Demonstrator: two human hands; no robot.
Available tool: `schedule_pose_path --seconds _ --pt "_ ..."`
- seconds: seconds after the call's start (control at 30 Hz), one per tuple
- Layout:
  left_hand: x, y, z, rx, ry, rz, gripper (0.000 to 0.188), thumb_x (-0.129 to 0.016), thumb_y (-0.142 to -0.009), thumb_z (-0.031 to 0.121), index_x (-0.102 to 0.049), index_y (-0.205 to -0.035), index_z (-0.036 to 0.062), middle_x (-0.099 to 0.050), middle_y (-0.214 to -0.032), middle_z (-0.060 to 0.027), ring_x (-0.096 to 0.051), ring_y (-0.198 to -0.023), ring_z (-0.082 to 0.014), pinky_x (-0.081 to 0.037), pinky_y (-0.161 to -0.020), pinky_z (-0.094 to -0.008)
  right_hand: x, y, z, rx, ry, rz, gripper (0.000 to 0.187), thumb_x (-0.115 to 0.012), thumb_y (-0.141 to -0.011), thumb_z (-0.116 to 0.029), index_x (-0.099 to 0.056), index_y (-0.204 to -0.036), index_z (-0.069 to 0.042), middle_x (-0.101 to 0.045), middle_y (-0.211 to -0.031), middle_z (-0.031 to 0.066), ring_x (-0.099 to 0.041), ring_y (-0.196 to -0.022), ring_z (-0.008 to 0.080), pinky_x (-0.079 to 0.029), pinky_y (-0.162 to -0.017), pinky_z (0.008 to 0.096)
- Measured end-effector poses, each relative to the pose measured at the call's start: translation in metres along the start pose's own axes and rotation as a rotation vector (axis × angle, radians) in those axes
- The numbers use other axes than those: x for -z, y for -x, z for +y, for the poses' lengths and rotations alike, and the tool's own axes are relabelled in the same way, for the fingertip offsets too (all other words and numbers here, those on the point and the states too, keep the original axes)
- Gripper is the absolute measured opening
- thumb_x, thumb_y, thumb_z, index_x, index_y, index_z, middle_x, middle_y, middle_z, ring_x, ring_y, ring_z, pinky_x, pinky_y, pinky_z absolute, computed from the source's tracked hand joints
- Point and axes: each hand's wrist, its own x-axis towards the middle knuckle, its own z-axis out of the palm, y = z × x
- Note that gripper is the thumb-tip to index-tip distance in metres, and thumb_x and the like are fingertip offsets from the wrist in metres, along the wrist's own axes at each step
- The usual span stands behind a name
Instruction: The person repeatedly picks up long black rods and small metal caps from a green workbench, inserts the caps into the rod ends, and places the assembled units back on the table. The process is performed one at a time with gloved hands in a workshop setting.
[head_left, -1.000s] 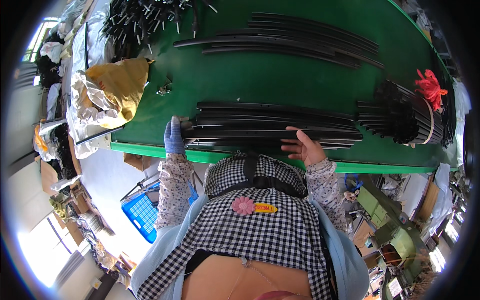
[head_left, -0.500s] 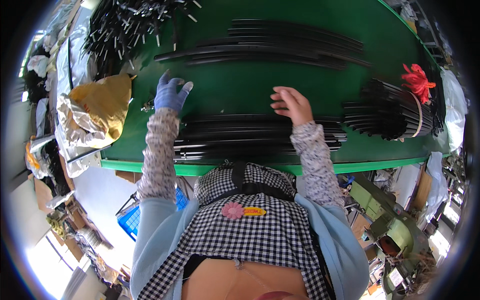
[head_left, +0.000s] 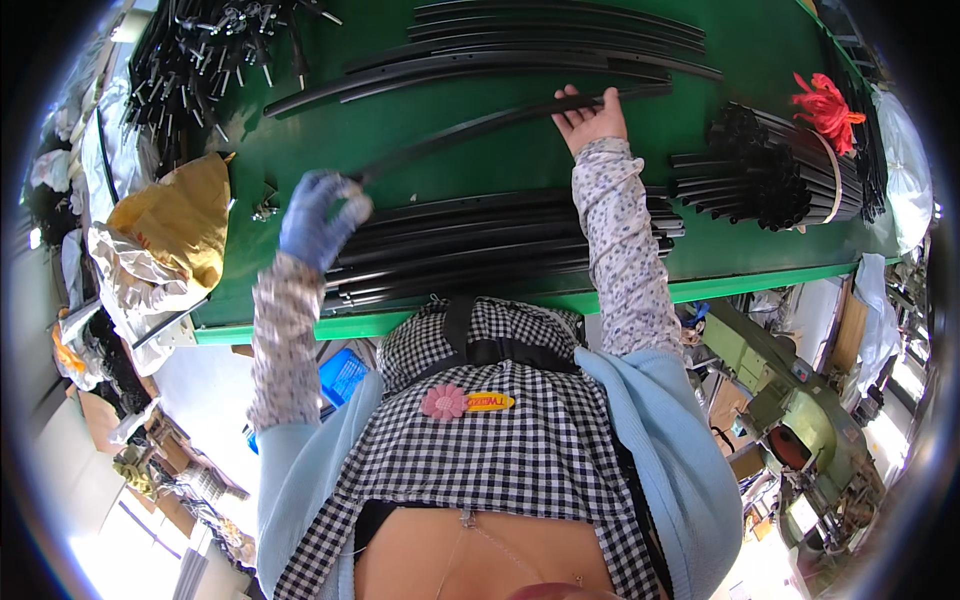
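Tube (head_left: 465,130): long, slim, smooth, black with a low sheen; drawn as a gentle arc, though fisheye bending may add to this. Surface beneath: flat green tabletop (head_left: 510,165), brighter green along its near edge. Near tube pile (head_left: 480,240): similar black lengths, roughly parallel, side by side. Far tube group (head_left: 540,60): same kind, ends staggered. At right, tube bundle (head_left: 770,170), round open ends facing left, with pale band (head_left: 832,180) around it; red strands (head_left: 828,112) by its far side. At left, crumpled yellow sack (head_left: 185,210); small metal pieces (head_left: 265,204) just beside it.

Tube position: slanted over the tabletop between near pile and far group, left end lower in view. Left hand (head_left: 322,218), in a blue knit glove, has that end between thumb and curled fingers; motion blur hides exact contact. Right hand (head_left: 593,122), bare, has the tube near its other end, thumb and fingers lightly bent about it; a short length runs on past the thumb.

Pose: both forearms reach forward in speckled sleeves, right hand farther out than left.
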Motion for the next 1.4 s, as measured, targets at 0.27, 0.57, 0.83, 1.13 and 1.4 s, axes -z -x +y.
schedule_pose_path --seconds 0.27,0.57,0.83,1.13,1.4 --pt "-0.016 0.075 0.042 0.263 0.956 0.057 0.040 -0.062 -0.095 0.030 -0.057 -0.118 -0.0018 -0.065 -0.116 -0.0179 -0.064 -0.097 -0.0174 -0.052 -0.088 -0.0300 -0.008 0.070 -0.078 0.344 0.005 -0.534 0.043 -0.053 -0.095 -0.050 -0.053 -0.126 -0.021 -0.053 -0.082 -0.0017 -0.048 -0.066 0.0141 -0.042 -0.060 0.0326" --pt "0.023 0.030 0.088 -0.157 1.077 0.621 0.035 -0.060 -0.096 0.026 -0.060 -0.111 -0.0050 -0.065 -0.089 -0.0109 -0.066 -0.092 -0.0254 -0.057 -0.079 -0.0373 -0.040 0.239 -0.078 0.290 1.332 -0.901 0.049 -0.066 -0.092 -0.023 -0.052 -0.133 0.000 -0.067 -0.085 0.0064 -0.057 -0.064 0.0065 -0.046 -0.054 0.0209" --pt "0.040 0.033 0.099 -0.284 0.996 0.459 0.037 -0.059 -0.096 0.030 -0.059 -0.111 -0.0038 -0.067 -0.104 -0.0238 -0.068 -0.093 -0.0285 -0.055 -0.084 -0.0386 -0.013 0.249 -0.044 0.257 1.499 -1.075 0.051 -0.067 -0.091 -0.030 -0.056 -0.131 -0.001 -0.070 -0.103 0.0123 -0.065 -0.084 0.0129 -0.050 -0.077 0.0262" --pt "0.021 0.034 0.093 -0.377 1.605 -0.308 0.055 -0.059 -0.093 0.044 -0.059 -0.113 -0.0066 -0.056 -0.102 -0.0227 -0.065 -0.074 -0.0249 -0.059 -0.069 -0.0371 -0.006 0.254 -0.041 -0.029 1.389 -1.185 0.054 -0.066 -0.092 -0.033 -0.054 -0.132 0.002 -0.068 -0.108 0.0111 -0.064 -0.090 0.0129 -0.050 -0.081 0.0258" --pt "0.014 0.053 0.087 -0.008 1.628 -0.368 0.059 -0.049 -0.098 0.043 -0.054 -0.123 -0.0094 -0.056 -0.064 -0.0079 -0.063 -0.059 -0.0185 -0.061 -0.060 -0.0389 0.017 0.249 -0.034 -0.254 1.304 -1.095 0.056 -0.065 -0.093 -0.033 -0.051 -0.136 0.000 -0.066 -0.092 0.0032 -0.055 -0.070 0.0049 -0.046 -0.064 0.0210"
